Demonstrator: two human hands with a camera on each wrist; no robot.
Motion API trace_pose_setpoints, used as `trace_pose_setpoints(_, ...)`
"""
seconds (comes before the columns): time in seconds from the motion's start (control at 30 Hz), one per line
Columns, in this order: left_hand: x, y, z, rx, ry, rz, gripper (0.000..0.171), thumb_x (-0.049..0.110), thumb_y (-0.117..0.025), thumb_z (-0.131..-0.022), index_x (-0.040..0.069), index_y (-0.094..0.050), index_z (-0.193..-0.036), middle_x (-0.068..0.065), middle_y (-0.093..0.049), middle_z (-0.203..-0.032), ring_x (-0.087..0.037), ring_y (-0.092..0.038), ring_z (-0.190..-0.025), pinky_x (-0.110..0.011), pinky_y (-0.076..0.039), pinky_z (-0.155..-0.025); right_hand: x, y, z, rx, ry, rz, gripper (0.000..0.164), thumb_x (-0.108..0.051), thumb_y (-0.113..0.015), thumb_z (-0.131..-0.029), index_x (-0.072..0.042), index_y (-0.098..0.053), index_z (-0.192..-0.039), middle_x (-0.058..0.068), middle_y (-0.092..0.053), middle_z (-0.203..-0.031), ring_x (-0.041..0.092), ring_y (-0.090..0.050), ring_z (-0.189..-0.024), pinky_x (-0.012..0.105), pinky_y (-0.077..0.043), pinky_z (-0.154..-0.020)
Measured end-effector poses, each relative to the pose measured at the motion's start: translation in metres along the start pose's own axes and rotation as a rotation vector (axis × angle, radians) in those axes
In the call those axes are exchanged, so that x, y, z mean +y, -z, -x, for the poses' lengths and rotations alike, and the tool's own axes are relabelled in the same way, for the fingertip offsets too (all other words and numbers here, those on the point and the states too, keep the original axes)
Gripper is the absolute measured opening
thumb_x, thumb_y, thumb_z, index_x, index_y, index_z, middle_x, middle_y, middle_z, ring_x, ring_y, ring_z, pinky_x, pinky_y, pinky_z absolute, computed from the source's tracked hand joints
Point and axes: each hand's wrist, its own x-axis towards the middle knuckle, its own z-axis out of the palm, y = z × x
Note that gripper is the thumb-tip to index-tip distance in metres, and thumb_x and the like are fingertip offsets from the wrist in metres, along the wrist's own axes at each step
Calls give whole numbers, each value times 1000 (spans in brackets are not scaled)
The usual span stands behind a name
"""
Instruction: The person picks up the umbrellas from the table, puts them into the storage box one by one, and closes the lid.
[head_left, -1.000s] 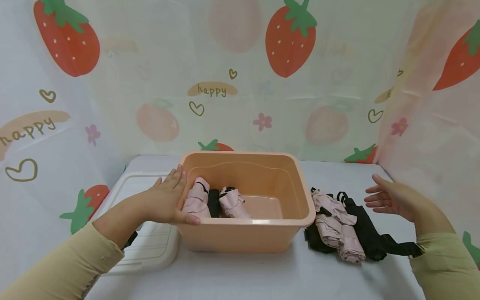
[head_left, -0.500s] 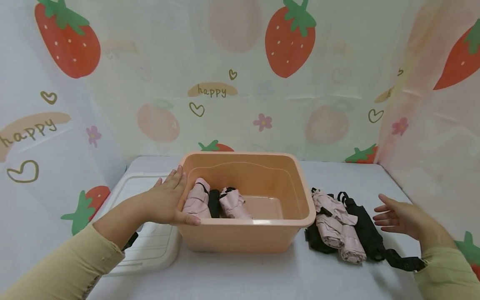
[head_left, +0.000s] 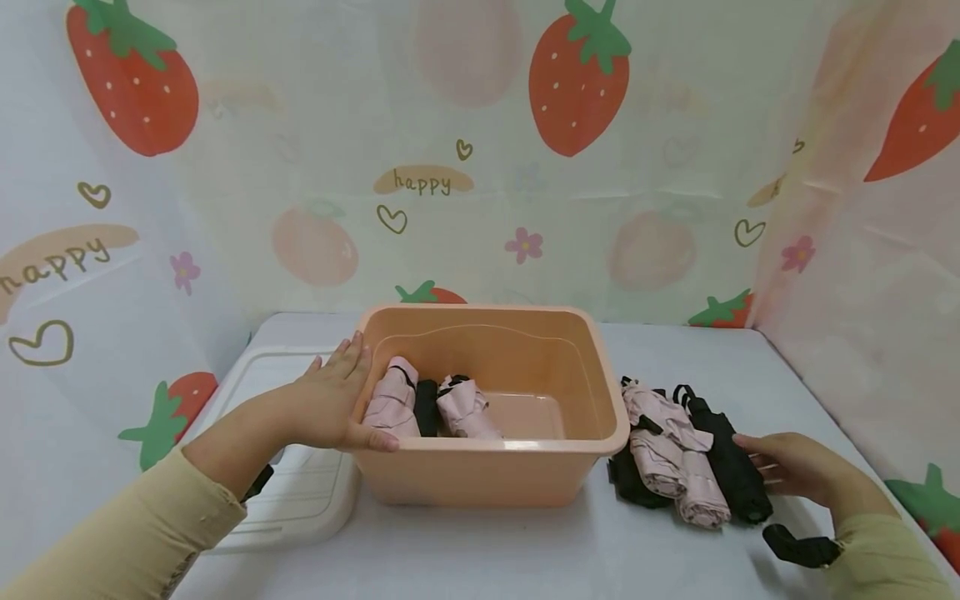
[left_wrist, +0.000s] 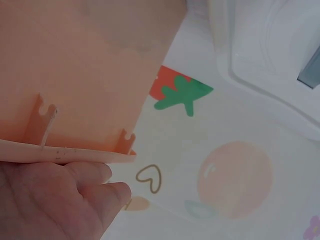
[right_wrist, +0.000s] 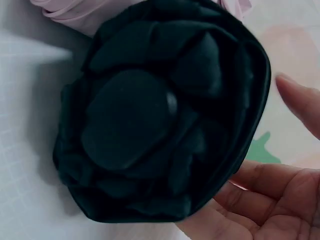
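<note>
Head view: left hand [head_left: 330,404], fingers straight, seemingly steadies rectangular peach plastic bin [head_left: 480,475]; right of bin, right hand [head_left: 806,467], fingers parted, beside folded black fabric umbrella [head_left: 731,467].

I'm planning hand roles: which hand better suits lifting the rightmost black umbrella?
Probably the right hand: it's beside that umbrella, while the left hand rests on the bin, on its opposite side.

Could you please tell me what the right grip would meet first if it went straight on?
Most likely the black folded umbrella beside the right grip; I cannot tell whether the two already touch.
</note>
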Motion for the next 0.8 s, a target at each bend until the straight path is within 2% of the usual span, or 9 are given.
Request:
trace_pose_setpoints(0.23,-1,-1,0,1,0,-1,135,85,-48,-59,-11,-4,-141,-27,7,-149,-42,5,-136,-62,-5,-104,0,-7,2,33,26,69,73,-37,-60,-87,23,-36,-121,22,-55,-110,23,-59,-93,43,-50,-81)
trace_pose_setpoints(0.4,0,-1,0,-11,5,7,135,85,-49,-59,-11,-3,-142,-26,8,-149,-42,6,-136,-62,-4,-104,0,-11,2,43,28,99,76,-37,-61,-87,24,-33,-122,25,-54,-111,24,-59,-93,43,-49,-82)
trace_pose_setpoints(0.63,0,0,0,-11,12,8,135,85,-49,-58,-11,-3,-142,-26,8,-149,-42,5,-136,-62,-4,-104,1,-9,0,46,54,120,70,-33,-61,-86,24,-37,-119,25,-56,-109,29,-59,-96,45,-49,-83)
trace_pose_setpoints(0.8,-1,-1,-1,6,6,-1,135,86,-49,-58,-11,-5,-142,-27,6,-149,-42,4,-136,-62,-5,-104,1,-7,-1,44,63,130,66,-30,-56,-90,24,-35,-121,33,-51,-114,36,-56,-102,46,-48,-84)
